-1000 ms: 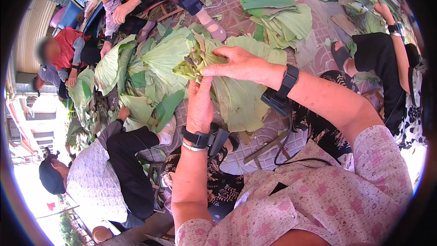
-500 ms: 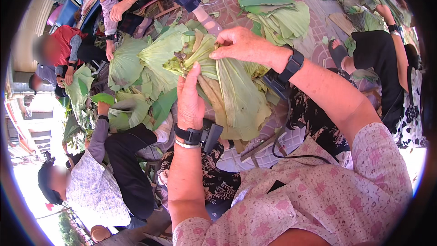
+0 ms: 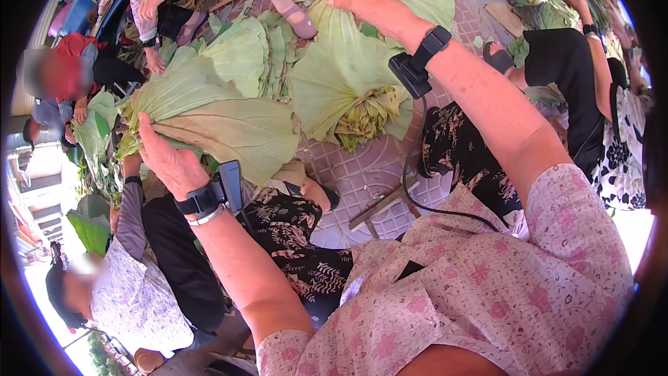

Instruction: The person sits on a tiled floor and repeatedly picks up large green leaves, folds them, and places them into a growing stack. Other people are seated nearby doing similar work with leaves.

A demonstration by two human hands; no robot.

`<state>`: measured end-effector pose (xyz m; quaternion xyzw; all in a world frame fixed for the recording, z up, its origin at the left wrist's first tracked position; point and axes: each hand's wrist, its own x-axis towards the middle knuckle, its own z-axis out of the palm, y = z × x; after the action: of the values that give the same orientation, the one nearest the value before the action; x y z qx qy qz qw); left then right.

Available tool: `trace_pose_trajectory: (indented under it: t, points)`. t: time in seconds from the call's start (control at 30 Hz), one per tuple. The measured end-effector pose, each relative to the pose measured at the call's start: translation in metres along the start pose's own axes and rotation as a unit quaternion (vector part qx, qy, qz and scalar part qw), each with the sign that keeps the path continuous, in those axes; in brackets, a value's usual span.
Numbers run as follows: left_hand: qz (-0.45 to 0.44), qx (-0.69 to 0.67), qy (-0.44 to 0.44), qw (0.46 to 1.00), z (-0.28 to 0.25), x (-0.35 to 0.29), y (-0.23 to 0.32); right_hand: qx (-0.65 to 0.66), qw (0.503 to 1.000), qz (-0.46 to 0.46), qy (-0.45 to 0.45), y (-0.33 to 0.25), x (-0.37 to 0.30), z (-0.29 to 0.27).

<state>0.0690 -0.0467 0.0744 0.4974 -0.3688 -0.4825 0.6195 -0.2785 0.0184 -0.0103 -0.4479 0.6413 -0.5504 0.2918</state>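
My left hand point(image 3: 170, 163) is closed around the gathered end of some large folded lotus leaves point(image 3: 233, 129), which fan out to the right, pale green with one brownish. Farther off and to the right, my right hand point(image 3: 372, 3) pinches a single lotus leaf point(image 3: 330, 73) by its narrow tip. That leaf hangs down and spreads wide. Its lower right part lies against a bundle of crumpled yellow-green leaf ends point(image 3: 365, 118) low in front of me. What lies inside my left palm is hidden.
More flat lotus leaves point(image 3: 240, 56) lie on the paved ground point(image 3: 355, 188) beyond my left hand, others point(image 3: 431, 10) beyond my right. Co-workers sit on the left point(image 3: 142, 292), far left and right. A low wooden stool or frame point(image 3: 383, 205) stands near my knees. A black cable point(image 3: 445, 212) runs from my right wrist.
My hands, close together at the leaves before, are now far apart. The left has moved left with its leaves. The right has moved away from me, drawing one leaf out spread.
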Motion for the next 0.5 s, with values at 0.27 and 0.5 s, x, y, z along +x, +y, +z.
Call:
trace_pose_trajectory:
  t: [0.27,0.5]
  points:
    - [0.313,0.298,-0.101,0.896,-0.042,0.011,-0.013,0.144,0.945,0.289,0.042,0.124,-0.034,0.039]
    - [0.408,0.425,-0.173,0.789,-0.051,-0.003,-0.016,0.185,0.898,0.398,-0.029,0.17,-0.06,0.044]
